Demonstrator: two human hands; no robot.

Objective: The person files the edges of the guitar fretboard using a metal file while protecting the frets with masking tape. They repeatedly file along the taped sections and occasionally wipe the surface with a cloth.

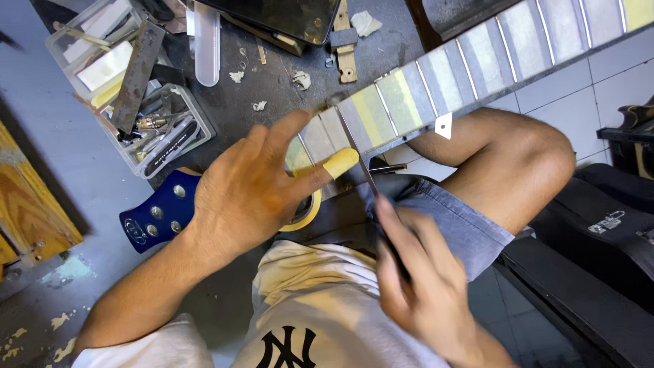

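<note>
A guitar neck (436, 75) lies across the workbench and my lap, its fretboard masked with yellowish tape between the metal frets. Its blue headstock (153, 215) with round tuner posts sits at the lower left. My left hand (259, 184) rests on the neck near the first frets, the thumb wrapped in tape, with a roll of masking tape (310, 208) under it. My right hand (426, 279) grips a thin metal tool (357, 153) whose blade lies along a fret beside the left thumb.
Clear plastic trays (146, 129) of tools and a metal ruler sit at the upper left. A wooden clamp piece (345, 48) and paper scraps lie on the dark bench. Black cases (599, 232) stand on the tiled floor at right. A wooden block (27, 204) is at left.
</note>
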